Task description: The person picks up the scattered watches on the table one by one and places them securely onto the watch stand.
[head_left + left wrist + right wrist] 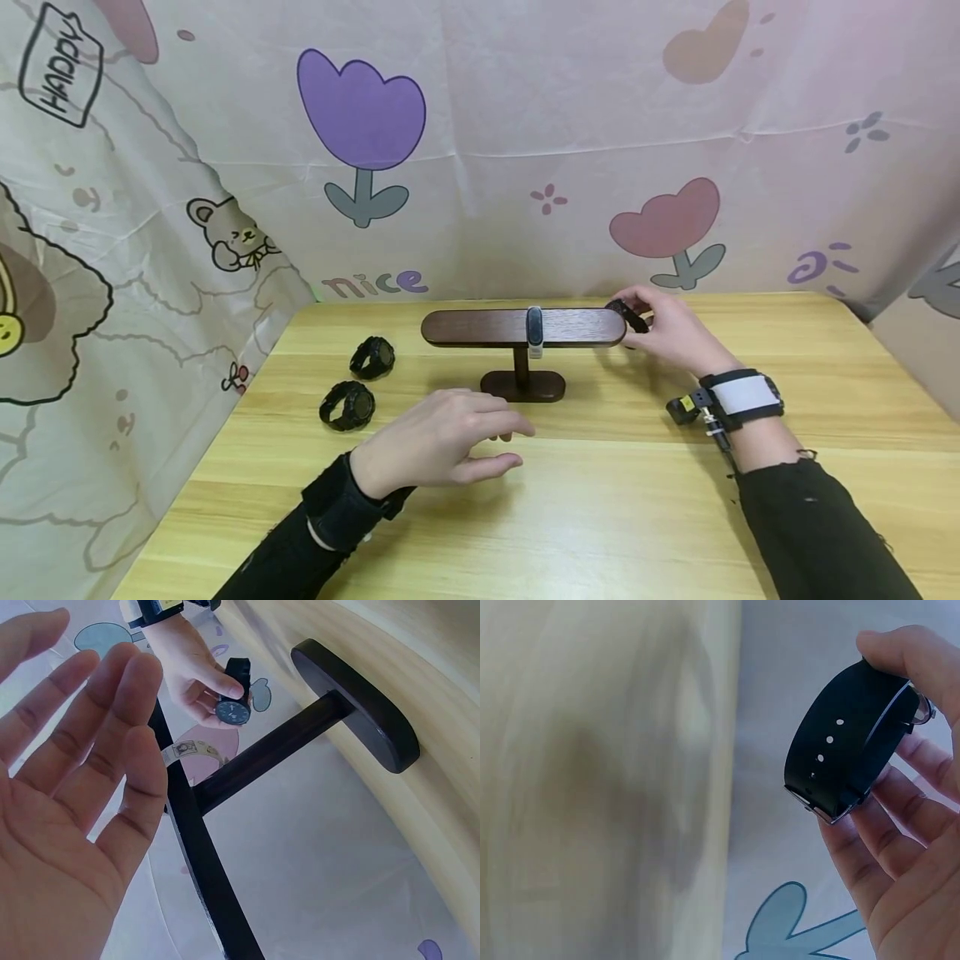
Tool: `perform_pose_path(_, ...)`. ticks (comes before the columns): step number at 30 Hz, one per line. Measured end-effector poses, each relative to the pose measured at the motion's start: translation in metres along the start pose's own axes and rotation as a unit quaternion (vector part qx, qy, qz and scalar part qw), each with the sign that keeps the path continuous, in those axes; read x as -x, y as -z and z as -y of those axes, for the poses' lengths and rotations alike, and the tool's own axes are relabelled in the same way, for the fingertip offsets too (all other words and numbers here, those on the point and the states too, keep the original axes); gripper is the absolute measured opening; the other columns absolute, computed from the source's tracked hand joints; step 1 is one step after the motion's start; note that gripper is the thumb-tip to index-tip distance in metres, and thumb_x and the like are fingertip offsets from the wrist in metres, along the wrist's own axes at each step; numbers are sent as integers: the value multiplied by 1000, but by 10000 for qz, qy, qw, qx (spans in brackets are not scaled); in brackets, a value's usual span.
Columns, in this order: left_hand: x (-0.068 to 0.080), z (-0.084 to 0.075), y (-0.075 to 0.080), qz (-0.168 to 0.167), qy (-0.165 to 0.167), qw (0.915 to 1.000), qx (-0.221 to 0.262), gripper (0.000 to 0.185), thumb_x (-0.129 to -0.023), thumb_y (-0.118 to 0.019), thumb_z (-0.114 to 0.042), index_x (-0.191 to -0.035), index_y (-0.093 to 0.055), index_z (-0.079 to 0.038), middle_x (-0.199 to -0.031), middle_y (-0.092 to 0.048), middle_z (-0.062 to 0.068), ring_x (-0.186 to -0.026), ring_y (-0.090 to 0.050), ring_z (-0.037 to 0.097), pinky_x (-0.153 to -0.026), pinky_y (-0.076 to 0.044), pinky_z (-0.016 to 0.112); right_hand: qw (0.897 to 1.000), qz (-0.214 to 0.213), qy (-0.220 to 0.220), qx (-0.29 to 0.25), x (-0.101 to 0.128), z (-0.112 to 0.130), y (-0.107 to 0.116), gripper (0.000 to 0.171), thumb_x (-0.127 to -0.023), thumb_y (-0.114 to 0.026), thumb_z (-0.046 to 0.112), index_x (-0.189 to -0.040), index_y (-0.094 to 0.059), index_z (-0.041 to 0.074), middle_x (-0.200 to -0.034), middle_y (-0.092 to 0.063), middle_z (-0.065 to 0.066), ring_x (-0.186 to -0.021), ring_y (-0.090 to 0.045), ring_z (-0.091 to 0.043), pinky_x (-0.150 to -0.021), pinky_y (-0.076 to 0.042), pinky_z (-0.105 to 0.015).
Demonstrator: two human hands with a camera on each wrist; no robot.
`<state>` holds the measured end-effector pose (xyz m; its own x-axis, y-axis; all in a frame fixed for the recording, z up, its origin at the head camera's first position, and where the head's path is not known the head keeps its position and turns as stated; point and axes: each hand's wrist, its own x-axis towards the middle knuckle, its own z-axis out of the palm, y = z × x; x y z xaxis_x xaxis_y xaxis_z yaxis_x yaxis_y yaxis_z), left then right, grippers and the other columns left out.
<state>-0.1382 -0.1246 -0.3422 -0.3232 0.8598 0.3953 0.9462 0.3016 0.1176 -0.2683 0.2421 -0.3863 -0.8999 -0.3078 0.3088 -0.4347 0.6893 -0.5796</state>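
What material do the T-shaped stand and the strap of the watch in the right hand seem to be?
Stand: probably dark-stained wood with a smooth satin finish; faint grain shows on the bar. Watch strap in the right hand: matte black, flexible, punched with holes, likely rubber or silicone.

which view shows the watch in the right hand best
The right wrist view: the black watch fills the frame, its strap holes clear, pinched by the right hand. The left wrist view shows its dial small and far off. In the head view it is mostly hidden behind the stand's bar.
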Motion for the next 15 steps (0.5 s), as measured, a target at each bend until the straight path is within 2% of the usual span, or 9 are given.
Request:
perform_pose_path(12, 0, -1, 2, -33, -26, 10000, -54, 22, -97, -79, -23, -117, -76, -13, -99, -75, -7, -78, -67, 6, -73, -53, 17, 9992, -354, 155, 133, 4, 8, 13, 47, -87, -83, 4, -132, -67, 7, -117, -73, -14, -109, -64, -26, -86, -58, -37)
perform_pose_path(15, 0, -1, 3, -63, -41, 10000, -64, 23, -97, -79, -23, -118, -76, -13, -97, -75, -7, -78, -67, 6, -73, -52, 15, 9989, -400, 200, 144, 5, 11, 15, 47, -88, -84, 6, -132, -67, 6, -116, -73, -14, -109, -64, -26, -86, -58, -35)
